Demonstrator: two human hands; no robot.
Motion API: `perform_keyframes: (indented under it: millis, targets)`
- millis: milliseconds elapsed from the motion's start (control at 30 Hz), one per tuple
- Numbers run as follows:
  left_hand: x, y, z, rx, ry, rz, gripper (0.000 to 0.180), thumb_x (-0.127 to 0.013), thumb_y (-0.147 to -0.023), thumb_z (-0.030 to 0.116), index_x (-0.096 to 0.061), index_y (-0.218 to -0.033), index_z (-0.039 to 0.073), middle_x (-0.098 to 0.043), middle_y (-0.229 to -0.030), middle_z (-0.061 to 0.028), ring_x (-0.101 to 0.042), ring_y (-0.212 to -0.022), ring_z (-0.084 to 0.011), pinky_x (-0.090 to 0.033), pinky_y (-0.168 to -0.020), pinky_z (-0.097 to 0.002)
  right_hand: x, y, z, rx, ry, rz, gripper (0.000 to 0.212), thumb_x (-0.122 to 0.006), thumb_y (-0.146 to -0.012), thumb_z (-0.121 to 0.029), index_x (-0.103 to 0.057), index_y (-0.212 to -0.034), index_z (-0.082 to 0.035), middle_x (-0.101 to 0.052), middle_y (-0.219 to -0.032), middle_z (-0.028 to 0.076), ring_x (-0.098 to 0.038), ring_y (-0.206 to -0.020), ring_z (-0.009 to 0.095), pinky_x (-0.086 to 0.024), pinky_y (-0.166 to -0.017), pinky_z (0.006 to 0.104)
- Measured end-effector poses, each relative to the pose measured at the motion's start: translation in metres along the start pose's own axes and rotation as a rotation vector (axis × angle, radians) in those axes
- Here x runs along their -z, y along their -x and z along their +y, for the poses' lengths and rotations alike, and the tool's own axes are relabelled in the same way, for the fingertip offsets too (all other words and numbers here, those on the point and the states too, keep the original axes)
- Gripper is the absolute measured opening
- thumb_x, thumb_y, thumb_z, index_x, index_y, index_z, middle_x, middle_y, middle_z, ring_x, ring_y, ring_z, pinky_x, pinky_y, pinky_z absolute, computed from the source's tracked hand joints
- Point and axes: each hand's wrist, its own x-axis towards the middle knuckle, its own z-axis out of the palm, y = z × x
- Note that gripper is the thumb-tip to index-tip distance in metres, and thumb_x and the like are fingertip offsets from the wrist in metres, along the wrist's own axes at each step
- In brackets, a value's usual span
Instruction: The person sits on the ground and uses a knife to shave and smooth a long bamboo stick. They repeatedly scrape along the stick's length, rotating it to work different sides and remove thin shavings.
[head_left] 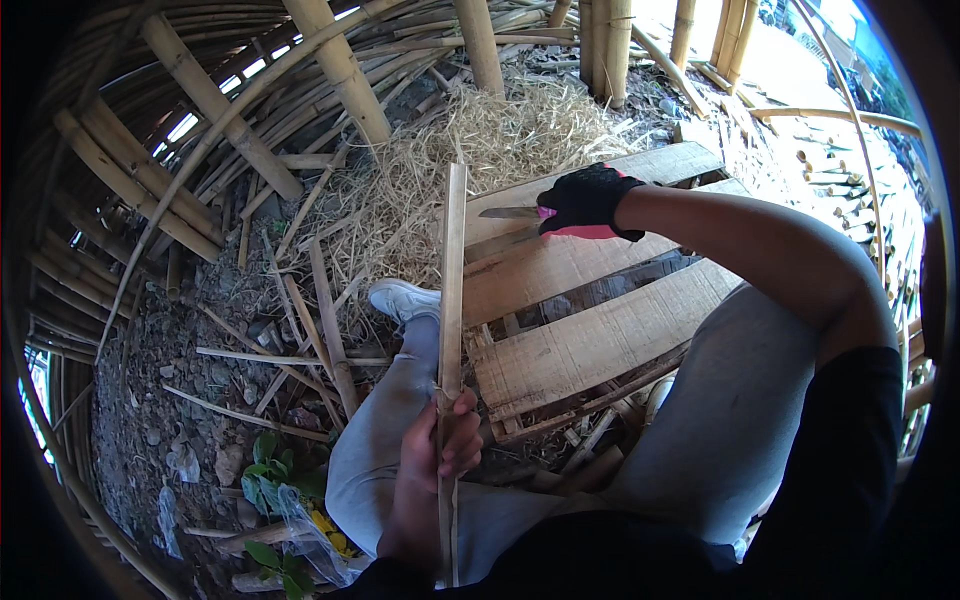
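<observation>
Upright in front of me stands a long split bamboo strip (453, 280), and the fingers of my bare left hand (422, 455) are wrapped round its lower part. Its upper end reaches past the near-left side of a low slatted wooden table (590, 345). Over that table, my right hand (588, 203) wears a black and pink glove. It is closed on a knife (508, 212), whose blade points left toward the strip without touching it. The glove and fingers hide most of the knife's handle.
A heap of pale bamboo shavings (510, 130) lies beyond the table. Loose bamboo strips (325, 330) litter the stony ground at left. Bamboo posts (345, 75) rise behind. Plastic film (310, 530) and leaves (265, 470) lie near my left leg. Cut bamboo (835, 190) is stacked at far right.
</observation>
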Motion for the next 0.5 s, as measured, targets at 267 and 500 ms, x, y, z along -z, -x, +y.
perform_keyframes:
  millis: [267, 500]
  targets:
    - [0.0, -0.002, -0.01, 0.034, -0.058, -0.078, 0.044, -0.037, -0.104, 0.055, -0.042, -0.097, 0.012, -0.045, -0.066, -0.0017, -0.043, -0.044, -0.0114, -0.032, -0.04, -0.0244, -0.025, -0.009, -0.002, -0.173, -0.051, 0.102, 0.032, -0.06, -0.092, -0.037, -0.075, -0.1, -0.009, -0.073, -0.098, 0.016, -0.071, -0.092, 0.034, -0.055, -0.081, 0.0439]
    - [-0.007, 0.001, -0.008, 0.056, -0.267, 0.004, 0.062, -0.037, -0.101, 0.063, -0.049, -0.114, 0.003, -0.041, -0.067, 0.0005, -0.04, -0.047, -0.0086, -0.035, -0.044, -0.0228, -0.001, -0.009, 0.022, -0.361, -0.318, 0.077, 0.035, -0.057, -0.096, -0.034, -0.072, -0.103, -0.004, -0.071, -0.09, 0.018, -0.071, -0.082, 0.032, -0.053, -0.073, 0.0424]
